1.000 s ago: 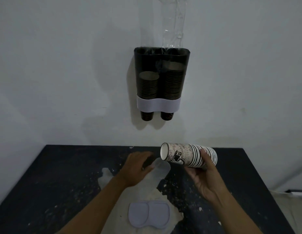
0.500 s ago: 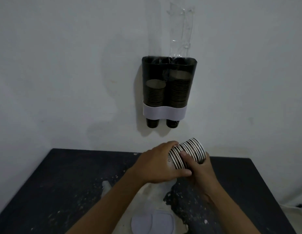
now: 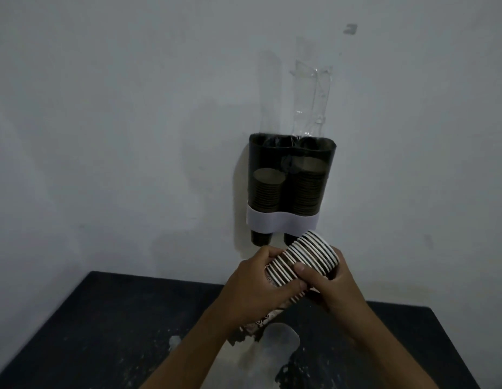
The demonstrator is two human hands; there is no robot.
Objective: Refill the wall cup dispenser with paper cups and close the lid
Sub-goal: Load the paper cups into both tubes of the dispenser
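While the stack of paper cups [image 3: 300, 265] lies tilted between both hands just below the dispenser, its white rims fan up and to the right, and the printed base end pokes out low on the left, under the left wrist. The left hand [image 3: 255, 284] is wrapped over the lower half of the stack, fingers closed around it from the near side. The right hand [image 3: 331, 287] cradles the upper half from the right, thumb pressed across the rims, so both hands are clamped on the same stack. Right behind the top rim, the wall cup dispenser [image 3: 290, 189] hangs on the white wall [image 3: 118, 136]: a dark double tube with a pale band across its lower part. Its top is open, no lid on it. Two columns of cups sit inside, the left one lower than the right, and a cup bottom sticks out under each tube. Clear plastic wrap [image 3: 308, 102] stands up from the right-hand tube against the wall. Below the hands runs a black table [image 3: 104, 332], its surface scuffed and worn pale in the middle, and a crumpled clear sleeve [image 3: 280, 339] lies there.
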